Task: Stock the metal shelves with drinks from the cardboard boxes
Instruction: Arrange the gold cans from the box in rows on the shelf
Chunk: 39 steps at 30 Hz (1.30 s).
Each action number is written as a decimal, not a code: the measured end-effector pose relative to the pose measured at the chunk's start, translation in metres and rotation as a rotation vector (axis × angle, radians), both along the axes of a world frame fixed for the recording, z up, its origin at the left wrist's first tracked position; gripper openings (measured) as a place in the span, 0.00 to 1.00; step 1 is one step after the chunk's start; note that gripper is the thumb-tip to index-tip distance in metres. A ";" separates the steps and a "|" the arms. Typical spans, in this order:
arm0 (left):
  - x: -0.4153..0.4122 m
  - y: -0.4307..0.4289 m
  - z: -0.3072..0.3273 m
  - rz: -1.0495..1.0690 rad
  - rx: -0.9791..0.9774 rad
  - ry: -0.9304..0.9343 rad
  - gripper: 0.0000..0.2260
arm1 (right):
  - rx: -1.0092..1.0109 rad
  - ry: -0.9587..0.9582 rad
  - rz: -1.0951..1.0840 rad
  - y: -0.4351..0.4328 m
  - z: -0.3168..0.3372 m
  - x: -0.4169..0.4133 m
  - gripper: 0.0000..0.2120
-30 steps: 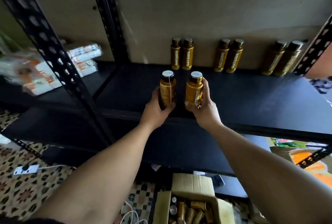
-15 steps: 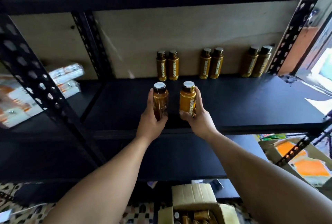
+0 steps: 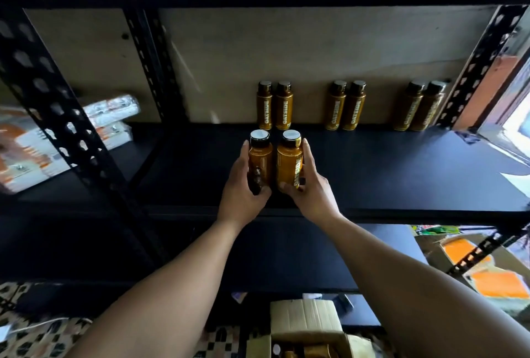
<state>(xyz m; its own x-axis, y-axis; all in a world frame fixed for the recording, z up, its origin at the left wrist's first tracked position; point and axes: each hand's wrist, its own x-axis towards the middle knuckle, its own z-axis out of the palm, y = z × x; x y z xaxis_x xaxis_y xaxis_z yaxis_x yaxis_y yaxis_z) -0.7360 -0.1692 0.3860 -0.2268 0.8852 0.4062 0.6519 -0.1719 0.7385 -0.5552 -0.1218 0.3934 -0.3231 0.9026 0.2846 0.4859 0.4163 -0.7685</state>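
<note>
Placement step: left grip point(image 3: 239, 185) clasps left bottle point(image 3: 260, 162), right grip point(image 3: 309, 188) clasps right bottle point(image 3: 289, 161), side by side, upright at the shelf point(image 3: 401, 171) front (resting or hovering, unclear). Next, probably: push toward back row point(image 3: 284, 105), let go.

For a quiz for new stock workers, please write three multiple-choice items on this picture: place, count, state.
1. Where is the open brown cardboard box? A in a hand B on the upper shelf C down by the floor
2. How many amber-brown plastic bottles stand at the back of the black metal shelf? A four B six C eight
3. What do the hands do? A each grips one bottle B hang empty C push the box
1 C: floor tiles lie beside it. 2 B: three pairs. 3 A: left hand and right hand each curl round one.
</note>
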 end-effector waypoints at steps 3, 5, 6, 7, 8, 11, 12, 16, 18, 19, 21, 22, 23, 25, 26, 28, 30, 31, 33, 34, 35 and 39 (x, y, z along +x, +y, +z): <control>0.000 0.002 0.003 0.067 0.012 -0.020 0.51 | -0.011 0.009 0.017 0.004 -0.002 -0.003 0.52; 0.000 0.005 0.006 0.065 0.019 -0.007 0.52 | -0.016 0.020 0.021 0.004 -0.003 -0.003 0.52; 0.000 0.006 0.007 0.053 0.017 0.012 0.52 | -0.015 0.023 0.022 0.005 -0.003 -0.003 0.52; -0.001 0.005 0.007 0.041 0.012 0.029 0.51 | -0.012 0.025 0.021 0.005 -0.003 -0.002 0.52; -0.001 0.004 0.007 0.032 0.005 0.041 0.51 | -0.008 0.024 0.016 0.006 -0.003 -0.002 0.52; -0.004 -0.002 0.003 0.031 0.001 0.067 0.49 | 0.014 0.015 -0.018 0.007 -0.003 -0.002 0.52; -0.004 -0.003 0.002 0.045 0.006 0.076 0.50 | 0.018 0.012 -0.022 0.007 -0.003 -0.001 0.53; -0.002 -0.001 0.003 0.088 0.000 0.095 0.53 | 0.028 -0.008 -0.032 0.006 -0.004 -0.002 0.56; 0.000 0.001 0.005 0.104 0.005 0.083 0.52 | 0.035 -0.001 -0.036 0.007 -0.004 -0.003 0.55; 0.001 0.002 0.007 0.106 0.001 0.069 0.52 | 0.035 0.002 -0.036 0.007 -0.004 -0.003 0.54; 0.002 0.003 0.007 0.084 -0.026 0.024 0.52 | 0.033 0.002 -0.043 0.006 -0.005 -0.002 0.54; 0.002 0.003 0.007 0.071 -0.039 0.005 0.52 | 0.030 0.001 -0.047 0.006 -0.005 -0.002 0.54; 0.002 0.004 0.006 0.065 -0.044 -0.008 0.52 | 0.026 0.001 -0.049 0.006 -0.006 -0.002 0.54; 0.001 0.004 0.003 0.085 -0.023 -0.014 0.53 | 0.015 0.010 -0.042 0.006 -0.007 -0.001 0.55; 0.001 0.005 0.003 0.100 -0.013 -0.006 0.53 | 0.009 0.018 -0.038 0.006 -0.007 -0.001 0.55; 0.002 0.006 0.002 0.115 -0.015 0.029 0.52 | -0.005 0.033 -0.030 0.008 -0.008 0.000 0.55; 0.002 0.007 0.001 0.107 -0.020 0.052 0.51 | -0.018 0.029 -0.017 0.008 -0.009 0.001 0.55; 0.002 0.006 0.000 0.104 -0.020 0.059 0.50 | -0.021 0.023 -0.015 0.008 -0.009 0.001 0.54; 0.000 0.003 -0.002 0.097 -0.030 0.075 0.48 | -0.024 0.010 -0.017 0.008 -0.009 0.001 0.54; -0.002 0.002 -0.003 0.092 -0.039 0.083 0.47 | -0.024 0.004 -0.022 0.008 -0.009 0.001 0.53; -0.003 0.000 -0.005 0.086 -0.046 0.093 0.46 | -0.024 0.001 -0.029 0.008 -0.008 0.001 0.53; -0.006 -0.005 -0.005 0.055 -0.048 0.119 0.43 | -0.008 -0.013 -0.059 0.007 -0.005 -0.003 0.53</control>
